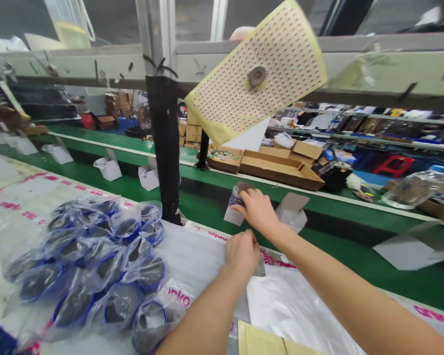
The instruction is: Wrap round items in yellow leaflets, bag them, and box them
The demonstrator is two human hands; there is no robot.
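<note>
My right hand point(258, 209) reaches over the green conveyor belt to a small open white box point(234, 214). Its thumb and fingers close on a bluish plastic-wrapped item point(237, 197) at the mouth of that box; most of the item is hidden. Just below, my left hand point(243, 252) is curled at the edge of the work table, and anything inside its fingers is out of sight. To the left on the table stand several blue-rimmed dark cylindrical pieces point(113, 301) in clear plastic bags.
More open white boxes point(107, 168) are spaced along the green belt point(203, 209). A black-wrapped post point(165, 148) rises at the table edge. A yellow sticker sheet point(222, 101) hangs from the overhead beam. Cardboard trays point(277, 170) lie beyond the belt.
</note>
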